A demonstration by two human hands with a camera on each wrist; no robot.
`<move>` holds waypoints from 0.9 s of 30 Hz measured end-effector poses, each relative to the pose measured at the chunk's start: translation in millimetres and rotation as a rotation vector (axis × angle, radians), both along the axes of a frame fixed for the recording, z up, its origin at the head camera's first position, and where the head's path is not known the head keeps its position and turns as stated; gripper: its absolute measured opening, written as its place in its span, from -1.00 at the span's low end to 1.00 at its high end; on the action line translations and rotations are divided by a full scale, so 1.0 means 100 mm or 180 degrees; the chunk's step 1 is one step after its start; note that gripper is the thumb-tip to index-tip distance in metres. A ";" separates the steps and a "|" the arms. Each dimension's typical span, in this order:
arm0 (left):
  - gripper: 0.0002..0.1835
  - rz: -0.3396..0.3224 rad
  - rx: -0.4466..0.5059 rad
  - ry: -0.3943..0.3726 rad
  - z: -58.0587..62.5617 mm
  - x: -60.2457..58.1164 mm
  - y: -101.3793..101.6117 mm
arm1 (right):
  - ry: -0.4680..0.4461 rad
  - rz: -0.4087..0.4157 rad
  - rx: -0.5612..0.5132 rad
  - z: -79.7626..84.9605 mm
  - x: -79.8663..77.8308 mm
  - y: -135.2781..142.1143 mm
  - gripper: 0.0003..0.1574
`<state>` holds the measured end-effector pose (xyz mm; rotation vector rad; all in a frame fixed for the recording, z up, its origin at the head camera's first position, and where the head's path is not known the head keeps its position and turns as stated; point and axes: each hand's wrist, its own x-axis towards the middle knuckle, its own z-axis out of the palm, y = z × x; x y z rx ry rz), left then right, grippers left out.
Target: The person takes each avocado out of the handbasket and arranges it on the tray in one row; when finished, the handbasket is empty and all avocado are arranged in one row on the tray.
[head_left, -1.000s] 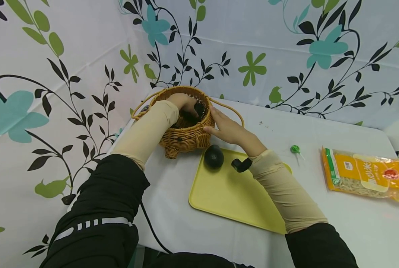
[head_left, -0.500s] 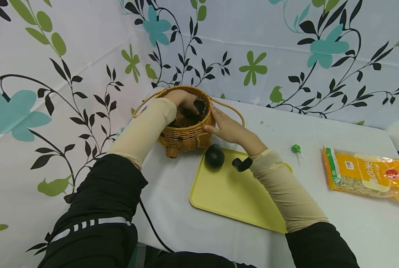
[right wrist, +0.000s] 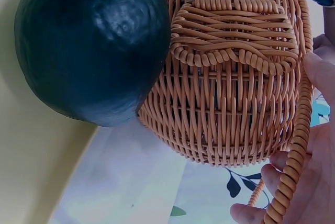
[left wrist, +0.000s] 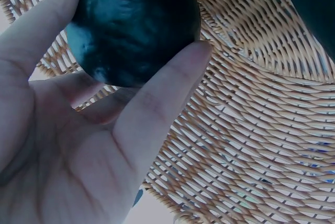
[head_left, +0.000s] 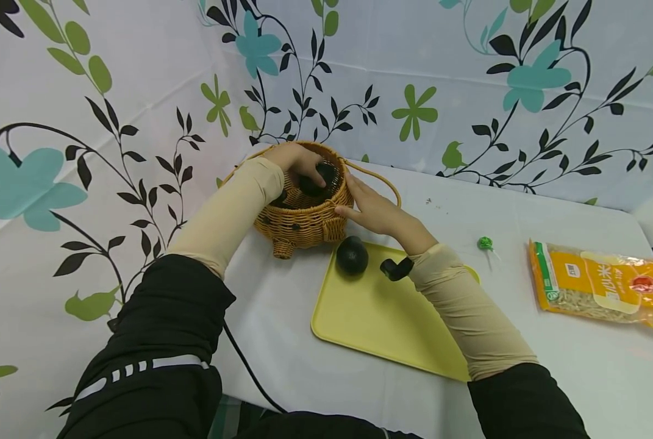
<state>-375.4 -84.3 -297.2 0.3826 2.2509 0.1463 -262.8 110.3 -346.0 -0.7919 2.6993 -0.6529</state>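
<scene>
A brown wicker basket (head_left: 299,228) with looped handles stands at the back of the table. Inside it, my left hand (head_left: 297,160) grips a dark green avocado (left wrist: 136,28) between thumb and fingers, palm showing in the left wrist view. Another dark avocado (left wrist: 317,7) lies in the basket, partly out of that view. My right hand (head_left: 374,208) rests on the basket's right side with its fingers extended, beside the handle (right wrist: 297,156). A further avocado (head_left: 352,256) sits on the yellow tray's corner, right by the basket.
The yellow tray (head_left: 381,317) extends under my right forearm. To the right are a green-topped lollipop (head_left: 485,243) and an orange packet (head_left: 600,283) of dry food. A patterned cloth (head_left: 441,73) hangs behind the table, and a black cable (head_left: 249,369) runs at the front.
My left hand has shifted slightly left and up within the basket, and the avocado it holds shows more clearly. The right hand stays against the basket's side.
</scene>
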 end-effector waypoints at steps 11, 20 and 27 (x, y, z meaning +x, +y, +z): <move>-0.07 -0.0103 -0.0020 0.0101 0.19 0.08 -0.04 | -0.0013 -0.0007 0.0033 -0.01 -0.02 0.01 0.09; -0.15 -0.0073 0.0057 0.0042 0.32 0.15 -0.08 | -0.0030 -0.0032 0.0035 0.00 -0.01 0.00 0.08; -0.18 0.0205 0.0346 -0.0034 0.36 0.21 -0.15 | -0.0039 -0.0029 0.0036 0.00 0.00 -0.01 0.08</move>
